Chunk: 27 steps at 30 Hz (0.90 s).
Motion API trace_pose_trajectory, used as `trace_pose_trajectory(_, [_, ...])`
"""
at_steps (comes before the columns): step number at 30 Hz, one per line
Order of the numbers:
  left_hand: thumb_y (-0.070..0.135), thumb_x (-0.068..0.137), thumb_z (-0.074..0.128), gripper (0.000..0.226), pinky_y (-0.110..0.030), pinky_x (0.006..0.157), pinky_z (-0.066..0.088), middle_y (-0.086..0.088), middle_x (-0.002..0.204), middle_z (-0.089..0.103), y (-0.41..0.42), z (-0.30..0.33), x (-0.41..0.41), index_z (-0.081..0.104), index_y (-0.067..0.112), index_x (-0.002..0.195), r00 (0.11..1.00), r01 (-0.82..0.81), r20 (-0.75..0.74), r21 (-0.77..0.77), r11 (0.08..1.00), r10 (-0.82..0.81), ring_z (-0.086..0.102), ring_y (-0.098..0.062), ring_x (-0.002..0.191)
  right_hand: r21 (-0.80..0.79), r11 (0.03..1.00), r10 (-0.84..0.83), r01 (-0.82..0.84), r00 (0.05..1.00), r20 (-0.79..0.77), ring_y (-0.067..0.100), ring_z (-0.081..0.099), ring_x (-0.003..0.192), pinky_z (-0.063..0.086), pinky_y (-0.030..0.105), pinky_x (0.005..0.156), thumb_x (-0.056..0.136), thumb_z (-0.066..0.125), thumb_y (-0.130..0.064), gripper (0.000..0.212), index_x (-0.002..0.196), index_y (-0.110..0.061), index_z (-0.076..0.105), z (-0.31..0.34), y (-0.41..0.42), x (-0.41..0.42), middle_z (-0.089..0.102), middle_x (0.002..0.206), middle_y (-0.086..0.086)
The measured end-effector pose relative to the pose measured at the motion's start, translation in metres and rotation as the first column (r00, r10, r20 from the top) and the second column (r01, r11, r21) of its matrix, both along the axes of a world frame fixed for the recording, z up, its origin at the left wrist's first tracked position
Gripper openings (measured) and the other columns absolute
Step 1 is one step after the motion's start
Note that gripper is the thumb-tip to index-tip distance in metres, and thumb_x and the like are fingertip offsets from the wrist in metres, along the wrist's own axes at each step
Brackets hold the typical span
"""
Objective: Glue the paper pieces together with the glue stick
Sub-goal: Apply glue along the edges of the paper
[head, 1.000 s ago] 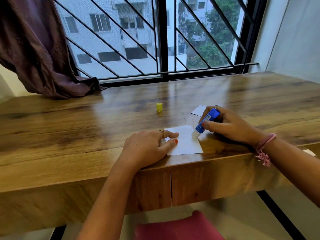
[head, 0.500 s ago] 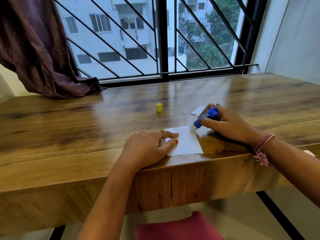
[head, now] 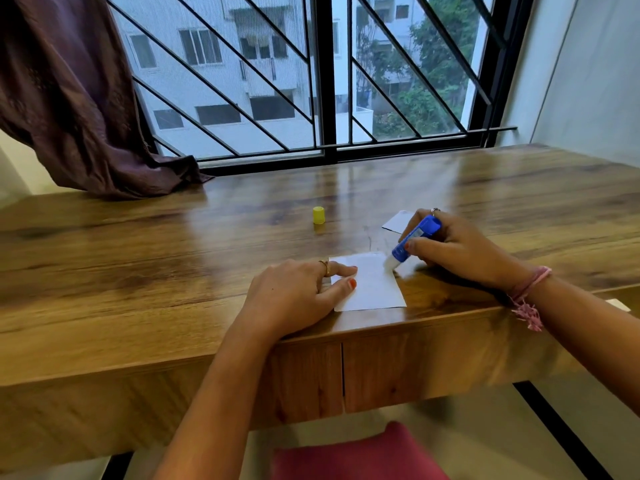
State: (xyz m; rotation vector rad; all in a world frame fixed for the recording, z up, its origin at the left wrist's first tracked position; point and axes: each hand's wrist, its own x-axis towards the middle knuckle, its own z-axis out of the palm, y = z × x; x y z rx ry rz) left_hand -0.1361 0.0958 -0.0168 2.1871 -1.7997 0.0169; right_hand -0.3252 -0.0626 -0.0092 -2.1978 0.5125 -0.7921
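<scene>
Left hand (head: pixel 298 292) lies flat, pinning a thin, light paper piece (head: pixel 372 289) at the worktop (head: pixel 173 271) edge; right hand (head: pixel 457 251) pinches the rigid glue stick (head: pixel 414 240) mid-barrel, tip on the paper's far corner.

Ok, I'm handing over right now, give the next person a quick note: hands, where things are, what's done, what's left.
Left hand: fingers flat, pressing the near paper down at the desk's front edge.
Right hand: grip on the blue glue stick, tilted, white tip on the paper's far right corner.
Yellow cap stands off, farther back on the desk. Second paper piece lies behind the right hand, partly hidden.
Done: cap off, glue being applied.
Left: finish gluing, press the second piece on, recap the stick.
</scene>
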Motion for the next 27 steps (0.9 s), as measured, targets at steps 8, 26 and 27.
trace_pose_trajectory(8, [0.064,0.088,0.039,0.035,-0.029,0.061,0.038,0.012,0.057,0.042,0.000,-0.002,-0.002,0.052,0.055,0.119,0.997,-0.060,-0.039,-0.013,0.998,0.059,0.047,-0.011,0.067,0.281,0.959,-0.100,0.044,0.977,0.188,0.013,0.041,0.040,0.035,0.022,0.040,0.090,0.054,-0.014,0.011,0.083,-0.005,0.056,0.004,0.009,-0.008,0.049,0.055,0.007])
trace_pose_trajectory(26, [0.030,0.093,0.048,0.027,-0.022,0.065,0.040,0.018,0.107,0.055,0.008,-0.004,-0.008,0.060,0.039,0.115,0.964,-0.008,-0.259,-0.260,0.966,-0.062,0.051,0.001,0.062,0.480,0.866,-0.267,0.139,0.940,0.210,0.009,0.054,0.054,0.053,0.022,0.050,0.087,0.060,-0.007,0.010,0.096,-0.005,0.063,0.000,0.035,-0.009,0.056,0.070,0.009])
trace_pose_trajectory(27, [0.031,0.091,0.044,0.030,-0.024,0.071,0.042,0.021,0.117,0.053,0.008,-0.004,-0.008,0.062,0.040,0.113,0.963,0.027,-0.253,-0.232,0.972,-0.087,0.055,0.002,0.072,0.478,0.867,-0.269,0.142,0.940,0.209,0.009,0.055,0.053,0.053,0.022,0.050,0.087,0.060,-0.006,0.010,0.096,-0.005,0.064,0.000,0.036,-0.009,0.055,0.070,0.008])
